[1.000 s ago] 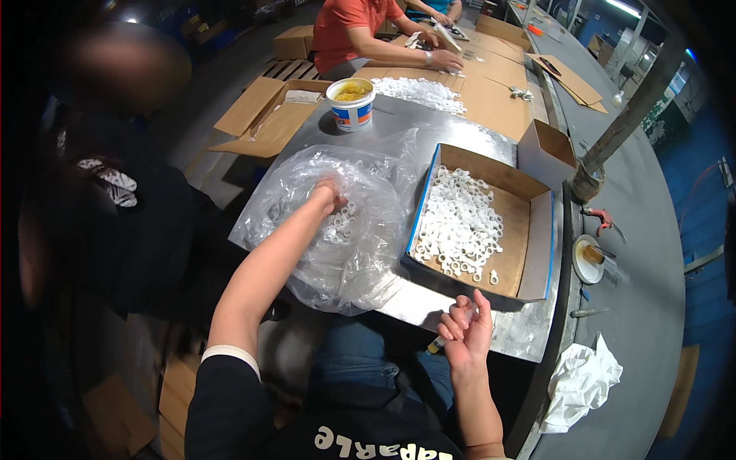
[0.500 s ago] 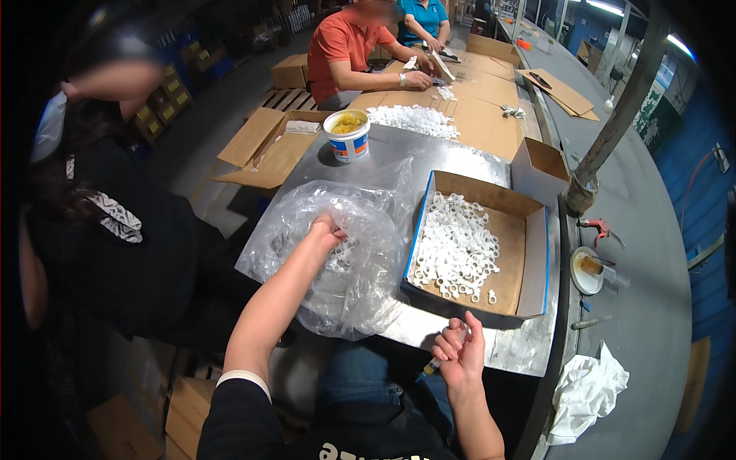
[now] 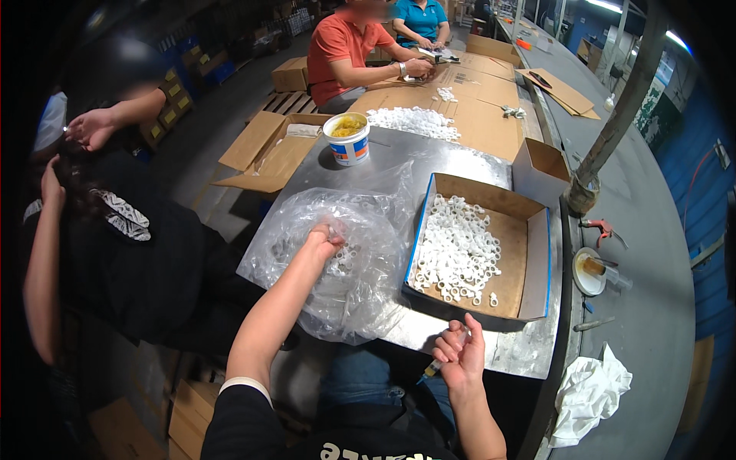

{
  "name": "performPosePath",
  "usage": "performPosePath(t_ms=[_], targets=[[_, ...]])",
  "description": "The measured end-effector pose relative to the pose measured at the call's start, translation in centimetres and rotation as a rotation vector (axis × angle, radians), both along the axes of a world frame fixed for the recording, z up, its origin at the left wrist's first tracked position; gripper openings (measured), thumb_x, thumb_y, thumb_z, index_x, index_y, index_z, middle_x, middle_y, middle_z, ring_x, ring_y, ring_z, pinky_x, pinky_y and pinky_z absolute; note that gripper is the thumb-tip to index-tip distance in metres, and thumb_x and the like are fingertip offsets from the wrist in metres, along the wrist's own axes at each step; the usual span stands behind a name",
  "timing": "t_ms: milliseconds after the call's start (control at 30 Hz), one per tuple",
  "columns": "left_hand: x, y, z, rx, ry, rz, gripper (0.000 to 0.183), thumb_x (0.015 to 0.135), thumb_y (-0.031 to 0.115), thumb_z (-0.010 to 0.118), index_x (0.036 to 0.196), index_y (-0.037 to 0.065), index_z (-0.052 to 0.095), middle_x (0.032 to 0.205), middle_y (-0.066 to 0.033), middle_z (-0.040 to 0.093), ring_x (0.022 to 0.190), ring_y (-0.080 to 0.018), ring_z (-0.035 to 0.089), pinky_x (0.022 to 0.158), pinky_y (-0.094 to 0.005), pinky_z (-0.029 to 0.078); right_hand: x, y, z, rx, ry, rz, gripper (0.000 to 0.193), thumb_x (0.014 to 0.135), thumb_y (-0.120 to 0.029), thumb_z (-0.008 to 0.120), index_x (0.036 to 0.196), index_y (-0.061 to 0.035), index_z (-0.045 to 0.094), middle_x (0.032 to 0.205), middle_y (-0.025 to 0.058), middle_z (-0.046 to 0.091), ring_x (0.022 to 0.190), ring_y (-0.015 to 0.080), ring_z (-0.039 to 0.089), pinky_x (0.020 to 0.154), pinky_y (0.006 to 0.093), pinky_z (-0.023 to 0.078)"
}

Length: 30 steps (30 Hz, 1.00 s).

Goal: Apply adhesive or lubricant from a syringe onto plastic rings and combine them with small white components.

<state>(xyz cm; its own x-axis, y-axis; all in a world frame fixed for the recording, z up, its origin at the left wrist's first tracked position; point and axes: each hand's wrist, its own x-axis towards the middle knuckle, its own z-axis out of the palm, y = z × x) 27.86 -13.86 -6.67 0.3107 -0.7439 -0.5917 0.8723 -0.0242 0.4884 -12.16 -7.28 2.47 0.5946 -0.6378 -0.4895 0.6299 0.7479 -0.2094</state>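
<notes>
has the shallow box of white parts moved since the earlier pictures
No, the shallow box stays in the same place on the metal table.

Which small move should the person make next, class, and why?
Probably pinch one white ring with the left hand and lift it from the clear bag. That hand is right by the rings, though blur hides whether its grip has one; the right hand is occupied, holding a slim yellowish tube.

Bare tabletop (image 3: 395, 148) leaves passage between bucket (image 3: 350, 149) and blue-edged box (image 3: 512, 253), but the plastic bag (image 3: 349, 303) crowds the box's left.
</notes>
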Motion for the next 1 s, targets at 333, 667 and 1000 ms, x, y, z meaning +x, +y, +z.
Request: performPosePath(t_ms=[333,667,1000], targets=[[-2.2,-0.4,2.4,0.108,-0.081,0.037,0.023,0.095,0.028,0.040,0.081,0.013,0.051,0.071,-0.0029,0.053,0.052,-0.0140,0.044,0.036,-0.0230,0.026,-0.2,-0.3,0.8,-0.010,0.025,-0.008,0.032,0.086,-0.036,0.052,0.068,-0.0097,0.054,0.044,-0.0034,0.029,0.037,0.0090,0.024,0.039,0.0247,0.022],[-1.4,1.5,2.9,0.076,0.085,-0.096,0.036,0.095,0.039,0.034,0.086,0.009,0.052,0.067,-0.0064,0.053,0.053,-0.0173,0.048,0.038,-0.0239,0.031,0.5,0.3,0.5,-0.009,0.012,0.020,0.031,0.087,-0.036,0.052,0.070,-0.0098,0.055,0.044,-0.0050,0.029,0.037,0.0078,0.025,0.039,0.0234,0.022],[-4.8,4.2,6.1,0.005,0.044,-0.062,0.020,0.092,0.027,0.050,0.093,0.007,0.051,0.074,-0.0024,0.052,0.058,-0.0107,0.049,0.042,-0.0216,0.035,0.6,-0.3,2.3,-0.106,0.084,-0.021,0.030,0.088,-0.035,0.051,0.073,-0.0093,0.054,0.045,-0.0049,0.029,0.037,0.0074,0.024,0.038,0.0232,0.022]])
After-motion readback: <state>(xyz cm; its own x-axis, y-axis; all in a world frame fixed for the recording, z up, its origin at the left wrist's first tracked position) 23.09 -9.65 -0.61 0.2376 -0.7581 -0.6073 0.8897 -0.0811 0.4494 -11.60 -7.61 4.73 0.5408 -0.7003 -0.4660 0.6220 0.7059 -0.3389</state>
